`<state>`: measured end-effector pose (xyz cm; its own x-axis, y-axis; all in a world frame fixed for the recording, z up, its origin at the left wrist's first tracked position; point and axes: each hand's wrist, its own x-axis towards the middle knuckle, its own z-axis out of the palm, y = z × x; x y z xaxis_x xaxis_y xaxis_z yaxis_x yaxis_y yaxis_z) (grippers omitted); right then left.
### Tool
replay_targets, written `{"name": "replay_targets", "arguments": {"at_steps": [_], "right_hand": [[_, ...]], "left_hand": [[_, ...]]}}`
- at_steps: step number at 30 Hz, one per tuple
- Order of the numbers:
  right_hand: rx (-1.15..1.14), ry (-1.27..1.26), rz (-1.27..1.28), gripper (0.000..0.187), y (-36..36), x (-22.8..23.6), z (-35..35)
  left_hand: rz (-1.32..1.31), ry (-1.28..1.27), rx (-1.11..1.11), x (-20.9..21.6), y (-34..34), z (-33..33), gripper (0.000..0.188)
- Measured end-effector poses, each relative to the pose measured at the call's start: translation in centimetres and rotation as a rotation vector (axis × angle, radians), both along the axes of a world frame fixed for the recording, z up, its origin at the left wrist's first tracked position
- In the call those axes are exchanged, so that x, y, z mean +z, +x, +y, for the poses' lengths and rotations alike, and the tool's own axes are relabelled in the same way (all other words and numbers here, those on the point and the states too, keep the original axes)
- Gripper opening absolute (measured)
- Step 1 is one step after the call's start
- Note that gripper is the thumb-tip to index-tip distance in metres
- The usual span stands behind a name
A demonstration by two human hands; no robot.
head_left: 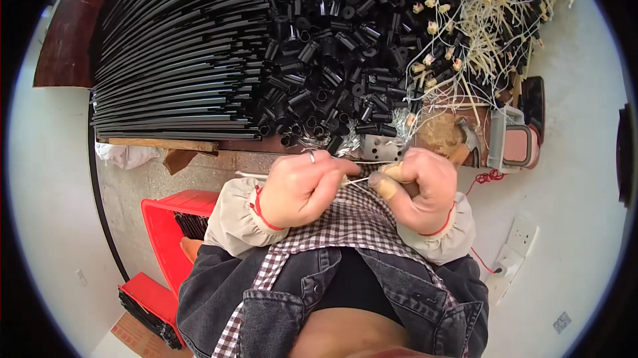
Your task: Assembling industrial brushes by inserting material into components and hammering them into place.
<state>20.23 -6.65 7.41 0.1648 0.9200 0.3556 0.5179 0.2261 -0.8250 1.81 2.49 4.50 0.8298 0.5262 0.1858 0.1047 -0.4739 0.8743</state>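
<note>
My left hand (pixel 297 190) is closed, its thumb and forefinger pinching a thin white wire (pixel 357 180). My right hand (pixel 423 188), with tan tape wrapped on its thumb and finger, pinches the same wire a short way off. A second strand runs between the hands just above it. Both hands are in front of my checked apron (pixel 342 218), close to the table's near edge. Just beyond them a metal plate with round holes (pixel 382 148) sits at that edge. The wire's ends are hidden by my fingers and the apron.
Long black tubes (pixel 179 59) are stacked at left, beside a heap of short black cylinders (pixel 339 45). White wires with cream connectors (pixel 488 32) pile at right, near a hammer (pixel 470 138) and clear plastic box (pixel 498 138). Red bins (pixel 159 225) stand low left; a wall socket (pixel 515 251) is right.
</note>
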Motion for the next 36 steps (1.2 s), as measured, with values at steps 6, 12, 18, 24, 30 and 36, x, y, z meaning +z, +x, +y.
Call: {"name": "replay_targets", "arguments": {"at_steps": [6,12,18,24,30,36], "right_hand": [[0.001,-0.16,-0.078,0.017,-0.5,0.0,0.7],[0.175,-0.049,-0.09,0.013,0.7,1.0,1.1],[0.502,-0.061,-0.27,0.023,-1.0,1.9,0.5],[0.558,-0.184,0.112,0.029,0.0,0.6,-0.6],[0.559,-0.339,0.64,0.033,1.8,0.2,-1.7],[-0.274,0.345,0.887,0.034,5.3,0.3,-4.2]], "left_hand": [[-0.314,-0.176,0.018,2.0,1.1,0.1,0.013],[-0.347,-0.355,-0.107,2.3,0.7,-0.4,0.015],[-0.027,-0.248,-0.371,0.9,-0.9,0.2,0.029],[0.153,0.65,0.339,0.7,-6.8,10.1,0.048],[0.399,1.17,0.276,-0.8,-12.3,20.2,0.031],[-0.081,0.831,0.216,3.1,-7.6,15.5,0.028]]}}
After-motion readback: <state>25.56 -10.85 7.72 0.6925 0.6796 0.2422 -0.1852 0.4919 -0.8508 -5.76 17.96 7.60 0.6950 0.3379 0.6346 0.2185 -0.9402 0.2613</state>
